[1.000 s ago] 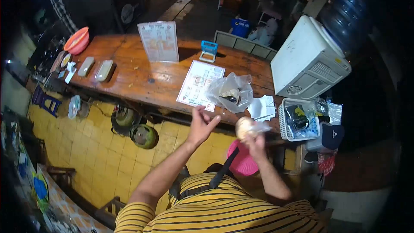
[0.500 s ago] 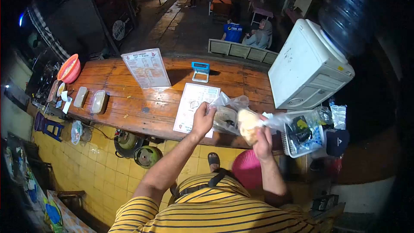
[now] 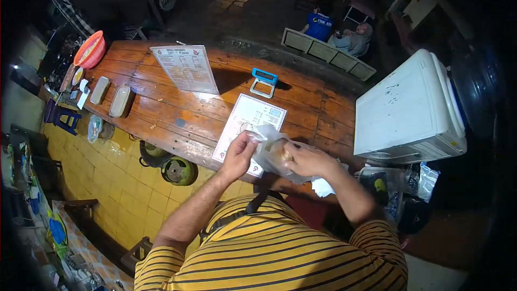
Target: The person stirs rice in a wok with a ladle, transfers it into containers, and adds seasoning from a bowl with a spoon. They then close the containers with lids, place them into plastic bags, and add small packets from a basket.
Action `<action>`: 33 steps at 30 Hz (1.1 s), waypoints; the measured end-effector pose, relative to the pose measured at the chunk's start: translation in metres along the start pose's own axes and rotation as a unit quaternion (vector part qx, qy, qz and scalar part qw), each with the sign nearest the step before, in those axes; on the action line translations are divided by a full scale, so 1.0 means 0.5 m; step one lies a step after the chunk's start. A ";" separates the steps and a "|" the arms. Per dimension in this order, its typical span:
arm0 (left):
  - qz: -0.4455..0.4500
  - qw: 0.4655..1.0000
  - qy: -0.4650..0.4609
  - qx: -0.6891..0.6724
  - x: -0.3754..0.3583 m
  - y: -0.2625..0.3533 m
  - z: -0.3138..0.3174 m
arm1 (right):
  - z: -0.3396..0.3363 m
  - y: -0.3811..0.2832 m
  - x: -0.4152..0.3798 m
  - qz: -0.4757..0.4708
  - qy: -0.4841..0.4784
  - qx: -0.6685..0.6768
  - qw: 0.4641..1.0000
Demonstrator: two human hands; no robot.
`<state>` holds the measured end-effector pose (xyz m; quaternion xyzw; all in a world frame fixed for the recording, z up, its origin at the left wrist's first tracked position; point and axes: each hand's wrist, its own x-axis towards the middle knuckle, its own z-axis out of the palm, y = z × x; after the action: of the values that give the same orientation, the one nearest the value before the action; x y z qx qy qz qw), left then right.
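Observation:
My left hand (image 3: 238, 153) is closed on the rim of a thin translucent plastic bag (image 3: 262, 157), above the wooden counter's front edge. My right hand (image 3: 309, 160) reaches into the mouth of the bag from the right, fingers curled round a pale yellowish packet (image 3: 281, 150). The packet shows only in part. What else lies in the bag is blurred by the plastic. Under the bag and my left hand lies a printed menu sheet (image 3: 262, 110). White paper (image 3: 322, 186) sticks out below my right wrist.
On the wooden counter (image 3: 156, 102) stand a menu stand (image 3: 186, 70), a small blue-framed stand (image 3: 264, 82), two lidded boxes and a red basin (image 3: 90, 51). A white water dispenser (image 3: 401, 108) and a basket of packets (image 3: 385, 180) are to the right. Two people sit beyond the counter.
My right hand has moved left with the pale packet, from beside the bag into its mouth. My left hand has shifted slightly left and down, still holding the bag. The view has turned.

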<state>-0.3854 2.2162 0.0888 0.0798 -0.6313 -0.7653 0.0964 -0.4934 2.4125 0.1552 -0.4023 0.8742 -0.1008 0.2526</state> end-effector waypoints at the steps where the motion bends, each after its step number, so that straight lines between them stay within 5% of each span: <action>1: 0.003 1.000 0.004 -0.017 0.009 0.003 -0.008 | -0.046 -0.012 -0.020 0.001 -0.099 -0.038 0.994; 2: 0.007 0.999 0.007 -0.035 0.016 0.005 -0.017 | -0.072 -0.015 -0.031 0.005 -0.197 -0.074 0.978; 6: -0.013 0.988 0.034 -0.151 0.031 0.028 -0.044 | -0.100 -0.042 -0.071 -0.059 -0.307 -0.305 0.900; 9: 0.084 0.995 0.008 -0.052 0.027 0.037 -0.093 | -0.126 -0.151 -0.097 -0.197 -0.004 -0.298 0.934; 12: 0.247 0.967 -0.014 0.068 0.018 0.121 -0.160 | -0.179 -0.299 -0.079 -0.231 0.070 -0.228 0.943; 14: 0.192 0.975 -0.100 -0.051 -0.030 0.241 -0.192 | -0.167 -0.376 -0.063 -0.267 0.243 -0.153 0.920; 16: 0.198 0.964 -0.177 0.008 -0.065 0.306 -0.252 | -0.158 -0.490 -0.016 -0.306 0.437 -0.082 0.842; 17: 0.267 0.948 -0.160 0.067 -0.089 0.355 -0.270 | -0.144 -0.516 0.014 -0.318 0.424 -0.034 0.847; 21: 0.242 0.927 -0.144 0.248 -0.110 0.413 -0.407 | -0.074 -0.602 0.117 -0.232 0.328 0.102 0.910; 26: 0.117 0.934 -0.084 0.327 -0.108 0.428 -0.620 | -0.016 -0.729 0.309 -0.236 0.261 0.272 0.896; 29: 0.177 0.965 0.090 0.173 -0.136 0.399 -0.743 | -0.046 -0.834 0.415 -0.226 0.183 0.431 0.854; 31: 0.217 0.935 0.219 0.177 -0.167 0.347 -0.864 | -0.079 -0.852 0.541 -0.264 0.208 0.429 0.838; 33: 0.137 0.926 0.318 0.150 -0.246 0.265 -0.994 | -0.138 -0.897 0.608 -0.249 0.171 0.459 0.835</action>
<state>-0.1387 1.7497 0.1245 0.2458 -0.6793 -0.5758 0.3830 -0.4037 1.8872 0.2745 -0.4205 0.6273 -0.6173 0.2206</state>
